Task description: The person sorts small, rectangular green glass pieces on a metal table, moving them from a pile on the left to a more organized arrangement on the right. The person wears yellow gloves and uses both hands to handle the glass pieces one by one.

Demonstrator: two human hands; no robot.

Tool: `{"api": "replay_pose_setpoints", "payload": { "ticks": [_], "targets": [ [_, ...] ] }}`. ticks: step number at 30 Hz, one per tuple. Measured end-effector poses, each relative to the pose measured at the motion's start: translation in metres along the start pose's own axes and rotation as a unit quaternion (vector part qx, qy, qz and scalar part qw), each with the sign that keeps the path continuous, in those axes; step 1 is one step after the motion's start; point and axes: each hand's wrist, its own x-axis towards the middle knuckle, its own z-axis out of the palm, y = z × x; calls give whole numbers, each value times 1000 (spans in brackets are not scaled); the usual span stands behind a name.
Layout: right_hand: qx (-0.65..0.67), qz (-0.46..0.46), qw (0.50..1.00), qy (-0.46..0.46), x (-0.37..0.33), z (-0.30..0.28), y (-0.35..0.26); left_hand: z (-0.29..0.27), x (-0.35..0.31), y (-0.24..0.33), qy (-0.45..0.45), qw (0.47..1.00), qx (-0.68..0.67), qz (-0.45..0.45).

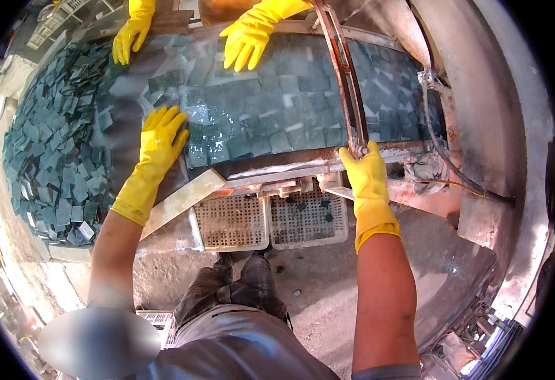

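Observation:
My left hand (161, 142), in a yellow rubber glove, lies with fingers stretched over the near-left part of a wet belt (132, 85), next to the edge of a layer of grey-green square tiles (246, 101). Whether it touches the belt or a tile, I cannot tell. My right hand (366, 174), gloved alike, is closed round the near end of a rusty double metal bar (346, 76) that spans the belt. The tiles lie mostly flat and shiny with water, some overlapping. A large loose heap of the same tiles (59, 139) is at the left.
Across the belt, a co-worker's two yellow-gloved hands (250, 38) reach in over the far side. Two perforated plastic crates (232, 221) stand below the near edge, beside a pale board (182, 206). A hose (445, 158) hangs at the right, near a large curved housing (480, 95).

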Motion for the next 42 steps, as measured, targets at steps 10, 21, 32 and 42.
{"api": "replay_pose_setpoints", "payload": {
  "ticks": [10, 21, 32, 42],
  "targets": [
    [17, -4, 1000, 8, -2, 0, 4, 5, -5, 25, -51, 998, -20, 7],
    [13, -18, 1000, 22, -5, -2, -1, 4, 12, 22, -108, 989, 15, -97],
    [8, -9, 1000, 11, -5, -3, -3, -2, -11, 51, -87, 995, -38, -39],
    [41, -1, 999, -16, -5, -7, -7, -27, -39, -27, 31, 994, 7, -102]
  ]
}}
